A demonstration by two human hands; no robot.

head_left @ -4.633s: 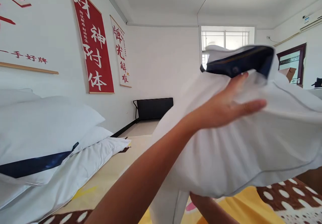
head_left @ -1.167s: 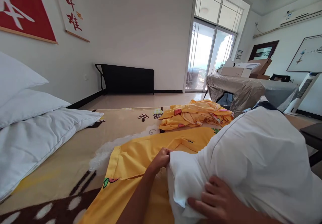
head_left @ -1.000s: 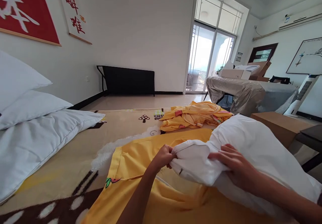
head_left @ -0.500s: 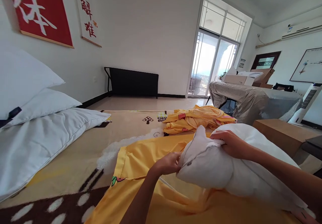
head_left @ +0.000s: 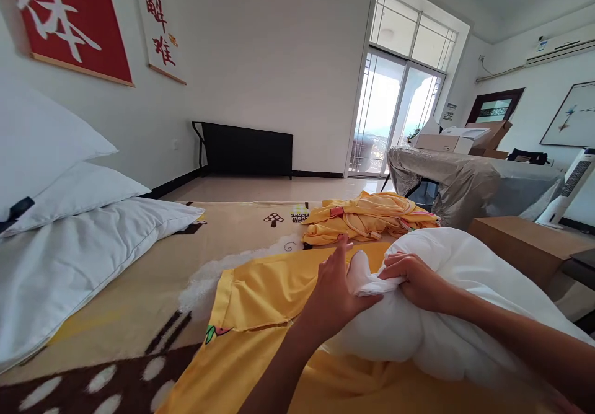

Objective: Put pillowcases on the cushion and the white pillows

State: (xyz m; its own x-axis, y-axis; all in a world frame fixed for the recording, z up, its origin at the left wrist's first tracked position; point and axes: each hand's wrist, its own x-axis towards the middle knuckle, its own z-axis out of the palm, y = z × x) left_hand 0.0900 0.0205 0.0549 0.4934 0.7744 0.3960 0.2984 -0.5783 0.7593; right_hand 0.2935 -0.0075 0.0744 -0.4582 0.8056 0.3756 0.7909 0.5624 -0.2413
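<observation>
Boxes first: a cardboard box (head_left: 520,240) sat at two o'clock from the hands, its contents hidden, its near side partly blocked by a bulky white pillow (head_left: 465,253); at one o'clock a white carton (head_left: 444,144), contents unclear, stood on the plastic-draped table (head_left: 469,181). That pillow, stretching toward four, lay over flat yellow fabric (head_left: 260,296)! The right hand (head_left: 418,281) gripped its bunched end; the left hand (head_left: 332,293), thumb and fingers spread, touched it loosely. Crumpled yellow fabric (head_left: 367,215) lay at twelve, stacked white pillows (head_left: 88,265) at nine.
</observation>
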